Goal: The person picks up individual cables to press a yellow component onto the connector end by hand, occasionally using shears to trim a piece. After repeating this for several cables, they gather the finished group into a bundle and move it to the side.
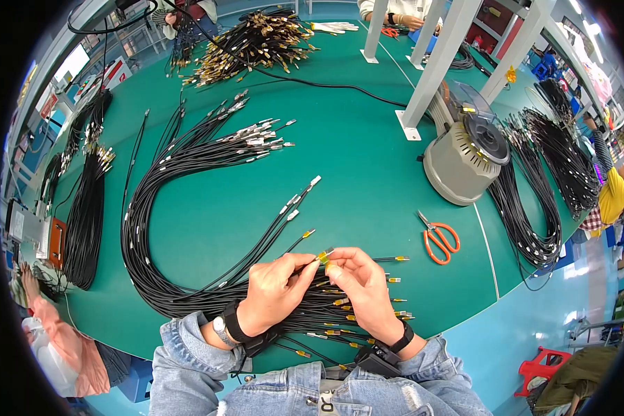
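Your left hand (274, 291) and right hand (364, 288) meet near the front edge of the green surface (367, 173), fingertips of both pinched together on the yellow-tagged end of one black cable (324, 256). Under your wrists lies the big looped bundle of cables (166, 208). Orange scissors (438, 239) rest just to the right, a grey tape dispenser (464, 156) farther off.

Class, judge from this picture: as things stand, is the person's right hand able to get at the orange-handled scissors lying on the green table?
Probably yes. The orange-handled scissors lie on bare green table to the right of the right hand, nothing between, though its fingers now pinch a yellow-tipped black cable with the left hand.
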